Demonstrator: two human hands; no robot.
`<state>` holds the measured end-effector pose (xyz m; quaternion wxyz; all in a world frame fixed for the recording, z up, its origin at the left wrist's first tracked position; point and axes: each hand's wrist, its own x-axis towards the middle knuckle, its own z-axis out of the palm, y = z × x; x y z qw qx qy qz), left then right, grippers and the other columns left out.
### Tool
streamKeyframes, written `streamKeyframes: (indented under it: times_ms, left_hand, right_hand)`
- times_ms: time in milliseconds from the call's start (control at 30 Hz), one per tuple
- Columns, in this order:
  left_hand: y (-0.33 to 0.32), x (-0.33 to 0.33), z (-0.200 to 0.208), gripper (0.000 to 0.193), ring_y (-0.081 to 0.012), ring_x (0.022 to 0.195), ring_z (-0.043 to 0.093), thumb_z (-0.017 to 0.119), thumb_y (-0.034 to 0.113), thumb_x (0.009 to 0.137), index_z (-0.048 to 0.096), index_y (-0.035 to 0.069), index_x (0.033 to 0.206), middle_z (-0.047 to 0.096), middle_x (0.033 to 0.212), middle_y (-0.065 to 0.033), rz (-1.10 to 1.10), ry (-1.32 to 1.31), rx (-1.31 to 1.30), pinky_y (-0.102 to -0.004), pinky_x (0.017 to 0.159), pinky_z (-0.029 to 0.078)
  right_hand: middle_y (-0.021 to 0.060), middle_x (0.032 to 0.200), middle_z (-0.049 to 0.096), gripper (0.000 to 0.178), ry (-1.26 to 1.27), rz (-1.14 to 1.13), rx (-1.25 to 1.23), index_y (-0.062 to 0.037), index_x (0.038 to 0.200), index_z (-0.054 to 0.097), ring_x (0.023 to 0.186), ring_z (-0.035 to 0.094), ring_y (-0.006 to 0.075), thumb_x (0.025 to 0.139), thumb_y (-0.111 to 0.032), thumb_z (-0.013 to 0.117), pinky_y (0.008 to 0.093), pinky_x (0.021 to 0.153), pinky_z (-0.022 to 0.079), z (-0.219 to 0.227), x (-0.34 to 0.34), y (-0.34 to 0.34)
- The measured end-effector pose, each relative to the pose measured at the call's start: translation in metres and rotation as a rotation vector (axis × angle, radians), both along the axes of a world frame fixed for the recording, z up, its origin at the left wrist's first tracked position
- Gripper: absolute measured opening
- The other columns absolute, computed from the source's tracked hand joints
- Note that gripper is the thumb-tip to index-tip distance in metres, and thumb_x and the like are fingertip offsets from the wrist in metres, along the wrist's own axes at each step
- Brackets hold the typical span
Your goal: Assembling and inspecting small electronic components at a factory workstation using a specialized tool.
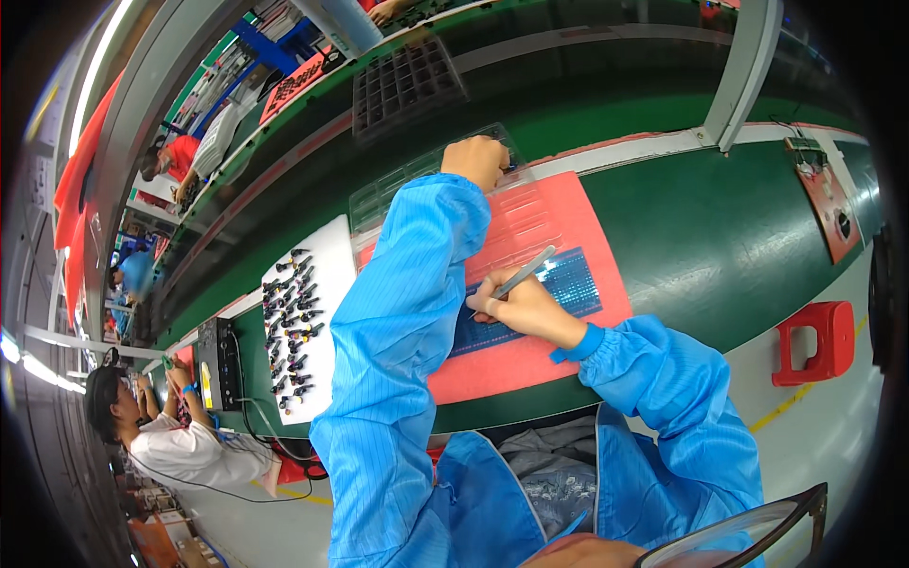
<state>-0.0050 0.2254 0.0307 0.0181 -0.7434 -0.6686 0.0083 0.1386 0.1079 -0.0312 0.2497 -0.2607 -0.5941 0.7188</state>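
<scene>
My right hand (519, 305) is closed around slim metal tweezers (524, 273), held like a pen. Their tip is down near the left part of a blue sheet (568, 284) with rows of small shiny pieces. The sheet lies on a pink-red mat (530, 374). Farther off, my left hand (476, 161) reaches over the far end of a clear plastic tray (511, 222) with moulded compartments. Its fingers are curled downward; whatever they hold is hidden behind the knuckles. To the left, a white foam board (327, 256) carries several rows of small black parts.
A clear compartment tray (407, 90) with dark contents sits on the dark belt beyond. A metal post (743, 76) rises at the bench's back edge. Right are a brown panel (822, 201) and a red stool (816, 343); left, a black box (220, 364) and a person in white (189, 450).
</scene>
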Motion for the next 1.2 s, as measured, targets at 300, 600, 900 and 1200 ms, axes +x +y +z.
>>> streamKeyframes:
  times_ms: [300,600,900,1200]
  left_hand:
    - [0.014,-0.005,0.01,0.026,-0.0261,0.088,0.06,0.069,0.009,0.067,0.069,0.014,0.092,0.063,0.089,-0.0073,-0.057,0.086,-0.079,-0.0356,0.074,0.049]
    - [0.008,-0.014,0.019,0.018,-0.0251,0.087,0.059,0.069,0.008,0.067,0.068,0.011,0.085,0.06,0.094,-0.0065,-0.319,0.193,0.015,-0.0349,0.073,0.05]
    - [-0.046,-0.029,0.045,0.012,-0.0205,0.093,0.055,0.07,0.014,0.07,0.062,0.006,0.074,0.057,0.099,-0.0079,-0.316,-0.565,0.422,-0.0314,0.076,0.046]
    - [-0.198,-0.02,0.01,0.015,-0.0181,0.092,0.055,0.07,0.008,0.069,0.057,0.003,0.065,0.055,0.1,-0.0103,0.033,-1.541,0.407,-0.0303,0.08,0.043]
  right_hand:
    - [0.007,0.069,0.059,0.012,-0.002,0.033,-0.021,0.0002,0.071,0.055,0.064,0.06,0.0133,0.08,-0.006,0.061,0.0252,0.057,0.05,0.005,0.0,0.001]
    - [0.0093,0.069,0.061,0.015,0.05,0.022,-0.062,-0.0004,0.069,0.056,0.063,0.062,0.0137,0.079,-0.01,0.063,0.025,0.055,0.05,0.0,0.0,-0.001]
    - [0.0047,0.073,0.059,0.015,-0.018,0.073,-0.096,-0.0034,0.074,0.054,0.071,0.062,0.013,0.081,-0.013,0.063,0.0238,0.061,0.05,0.006,0.001,0.0]
    - [0.005,0.071,0.059,0.016,-0.033,0.042,-0.121,-0.0033,0.072,0.054,0.067,0.061,0.0119,0.08,-0.012,0.064,0.0233,0.058,0.05,0.005,-0.001,0.0]
